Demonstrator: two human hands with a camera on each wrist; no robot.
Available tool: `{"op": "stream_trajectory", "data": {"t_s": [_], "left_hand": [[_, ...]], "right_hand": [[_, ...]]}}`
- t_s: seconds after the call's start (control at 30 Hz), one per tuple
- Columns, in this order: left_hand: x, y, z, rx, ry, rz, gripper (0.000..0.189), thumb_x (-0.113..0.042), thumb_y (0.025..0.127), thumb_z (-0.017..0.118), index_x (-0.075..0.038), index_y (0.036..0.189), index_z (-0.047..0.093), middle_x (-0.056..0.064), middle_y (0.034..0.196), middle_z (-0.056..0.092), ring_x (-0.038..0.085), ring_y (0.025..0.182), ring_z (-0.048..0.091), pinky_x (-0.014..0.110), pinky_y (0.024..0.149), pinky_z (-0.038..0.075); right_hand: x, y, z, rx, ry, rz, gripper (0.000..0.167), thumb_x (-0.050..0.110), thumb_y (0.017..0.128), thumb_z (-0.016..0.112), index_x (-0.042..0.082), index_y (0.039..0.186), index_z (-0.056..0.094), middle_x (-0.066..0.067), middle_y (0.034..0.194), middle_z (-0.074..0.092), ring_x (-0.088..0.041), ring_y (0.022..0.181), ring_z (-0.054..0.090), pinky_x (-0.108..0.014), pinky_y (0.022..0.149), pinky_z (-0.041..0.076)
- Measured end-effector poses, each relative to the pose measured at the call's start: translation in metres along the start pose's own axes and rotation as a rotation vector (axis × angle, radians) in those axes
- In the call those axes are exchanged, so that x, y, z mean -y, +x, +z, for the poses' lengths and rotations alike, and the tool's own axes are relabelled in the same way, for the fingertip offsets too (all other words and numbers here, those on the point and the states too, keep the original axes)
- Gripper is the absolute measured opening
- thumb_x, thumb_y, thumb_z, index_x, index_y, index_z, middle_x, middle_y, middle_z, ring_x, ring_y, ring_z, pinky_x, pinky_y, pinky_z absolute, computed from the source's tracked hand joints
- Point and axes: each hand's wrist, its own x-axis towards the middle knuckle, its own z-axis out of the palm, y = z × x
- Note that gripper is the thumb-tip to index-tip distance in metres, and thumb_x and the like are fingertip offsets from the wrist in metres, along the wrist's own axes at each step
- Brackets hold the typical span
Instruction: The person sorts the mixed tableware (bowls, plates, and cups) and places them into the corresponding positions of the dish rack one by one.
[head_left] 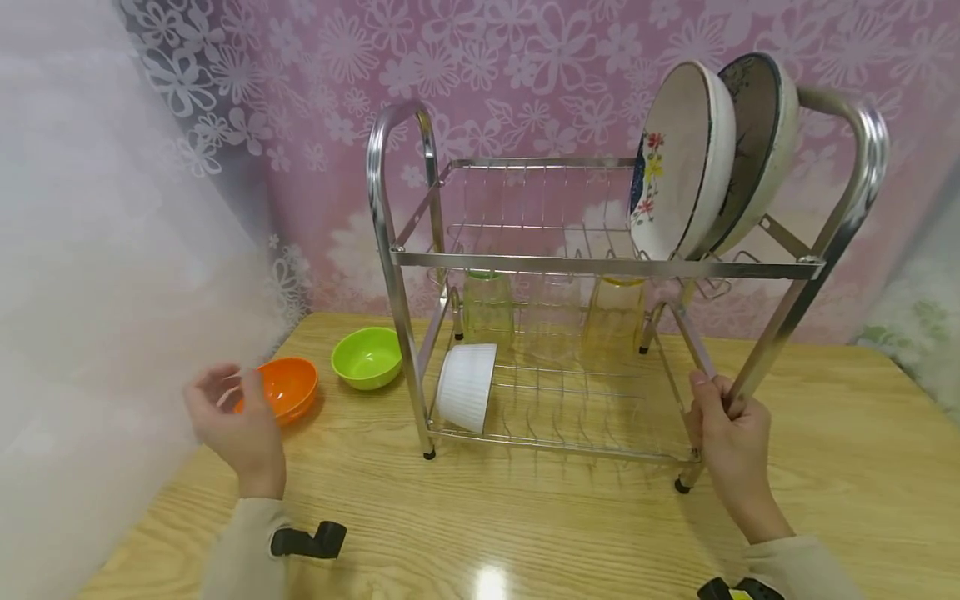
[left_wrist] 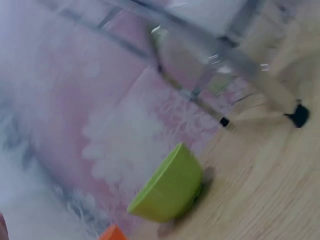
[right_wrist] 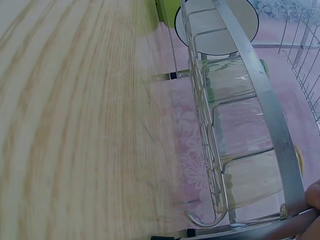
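Note:
In the head view my left hand (head_left: pixel 240 425) is in front of the left side of an orange bowl (head_left: pixel 288 387), its fingers loosely bent and overlapping the bowl's near edge. A green bowl (head_left: pixel 367 358) stands just beyond, beside the rack. My right hand (head_left: pixel 731 446) grips the front right leg of a two-tier metal dish rack (head_left: pixel 525 265), low down near the bottom shelf. On that shelf a white ribbed bowl (head_left: pixel 467 387) leans on its side at the left. The left wrist view shows the green bowl (left_wrist: pixel 170 187) and only a corner of the orange bowl (left_wrist: pixel 114 234).
Two large bowls, one with a floral pattern (head_left: pixel 682 167) and one dark inside (head_left: pixel 757 150), stand on edge at the upper shelf's right. Three glasses, greenish (head_left: pixel 487 308), clear (head_left: pixel 553 321) and yellow (head_left: pixel 615 317), stand at the back below. A patterned curtain (head_left: pixel 510 75) hangs behind the wooden table (head_left: pixel 420 533).

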Motion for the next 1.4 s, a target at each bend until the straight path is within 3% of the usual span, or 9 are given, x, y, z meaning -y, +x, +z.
{"op": "stream_trajectory", "data": {"t_s": [0.13, 0.27, 0.47, 0.53, 0.6, 0.77, 0.97, 1.2, 1.4], "left_hand": [[0.015, 0.014, -0.013, -0.133, -0.101, -0.35, 0.022, -0.008, 0.092, 0.057, -0.016, 0.108, 0.045, -0.002, 0.112, 0.041, 0.012, 0.105, 0.043, 0.02, 0.085, 0.039], [0.03, 0.016, -0.02, -0.109, -0.083, -0.523, 0.032, -0.019, 0.095, 0.058, -0.02, 0.12, 0.038, -0.003, 0.122, 0.032, 0.01, 0.112, 0.036, 0.017, 0.089, 0.037], [0.058, 0.009, -0.022, 0.075, 0.114, -0.485, 0.074, -0.021, 0.084, 0.075, -0.018, 0.141, 0.028, 0.007, 0.144, 0.021, 0.02, 0.13, 0.028, 0.027, 0.109, 0.028], [0.065, 0.005, -0.023, 0.112, 0.088, -0.495, 0.088, -0.017, 0.078, 0.081, -0.02, 0.144, 0.023, 0.006, 0.147, 0.017, 0.021, 0.134, 0.025, 0.03, 0.112, 0.03], [0.07, 0.001, -0.024, 0.134, 0.019, -0.518, 0.099, -0.013, 0.074, 0.085, -0.025, 0.146, 0.018, 0.004, 0.148, 0.016, 0.023, 0.136, 0.026, 0.036, 0.107, 0.041], [0.078, -0.003, -0.022, 0.15, -0.103, -0.509, 0.109, -0.007, 0.069, 0.087, -0.031, 0.146, 0.014, 0.004, 0.151, 0.017, 0.023, 0.136, 0.028, 0.039, 0.092, 0.053], [0.086, -0.004, -0.015, 0.172, -0.068, -0.429, 0.113, -0.003, 0.064, 0.09, -0.029, 0.146, 0.015, 0.005, 0.149, 0.025, 0.023, 0.133, 0.033, 0.039, 0.104, 0.045], [0.091, -0.005, -0.01, 0.169, -0.088, -0.406, 0.115, 0.002, 0.062, 0.089, -0.03, 0.146, 0.017, 0.004, 0.148, 0.025, 0.024, 0.133, 0.032, 0.041, 0.102, 0.047], [0.09, -0.005, -0.01, 0.157, -0.039, -0.406, 0.114, -0.005, 0.062, 0.091, -0.029, 0.146, 0.017, 0.003, 0.148, 0.026, 0.023, 0.133, 0.033, 0.042, 0.106, 0.044]], "right_hand": [[-0.001, -0.002, -0.002, 0.008, 0.002, -0.007, 0.043, 0.01, 0.101, 0.048, 0.005, 0.061, 0.034, -0.001, 0.043, 0.029, -0.019, 0.036, 0.018, -0.034, 0.03, 0.01], [-0.002, -0.001, -0.003, 0.021, 0.01, -0.018, 0.043, 0.009, 0.101, 0.047, 0.005, 0.061, 0.033, -0.001, 0.043, 0.029, -0.018, 0.036, 0.018, -0.034, 0.03, 0.009], [-0.003, 0.001, -0.001, 0.03, 0.026, -0.034, 0.042, 0.008, 0.101, 0.047, 0.005, 0.062, 0.034, -0.001, 0.044, 0.029, -0.017, 0.036, 0.019, -0.033, 0.03, 0.009], [-0.003, 0.001, -0.001, 0.037, 0.027, -0.032, 0.042, 0.008, 0.101, 0.047, 0.005, 0.062, 0.034, 0.0, 0.044, 0.029, -0.018, 0.036, 0.019, -0.033, 0.03, 0.009], [-0.003, 0.001, 0.0, 0.045, 0.024, -0.03, 0.041, 0.008, 0.102, 0.047, 0.006, 0.063, 0.033, 0.0, 0.044, 0.029, -0.018, 0.036, 0.019, -0.033, 0.03, 0.01], [-0.002, 0.002, 0.0, 0.062, 0.037, -0.042, 0.041, 0.007, 0.102, 0.046, 0.006, 0.063, 0.033, -0.001, 0.045, 0.027, -0.017, 0.036, 0.018, -0.033, 0.03, 0.009], [0.0, 0.002, -0.001, 0.059, 0.045, -0.043, 0.041, 0.007, 0.101, 0.047, 0.006, 0.063, 0.034, -0.001, 0.044, 0.027, -0.018, 0.036, 0.018, -0.034, 0.03, 0.009], [0.002, 0.002, -0.002, 0.083, 0.028, -0.052, 0.039, 0.007, 0.102, 0.046, 0.007, 0.064, 0.035, -0.002, 0.044, 0.028, -0.02, 0.037, 0.018, -0.036, 0.03, 0.009], [0.002, 0.002, -0.004, 0.094, 0.025, -0.066, 0.039, 0.007, 0.102, 0.045, 0.007, 0.065, 0.034, -0.001, 0.045, 0.027, -0.02, 0.037, 0.017, -0.035, 0.029, 0.008]]}}
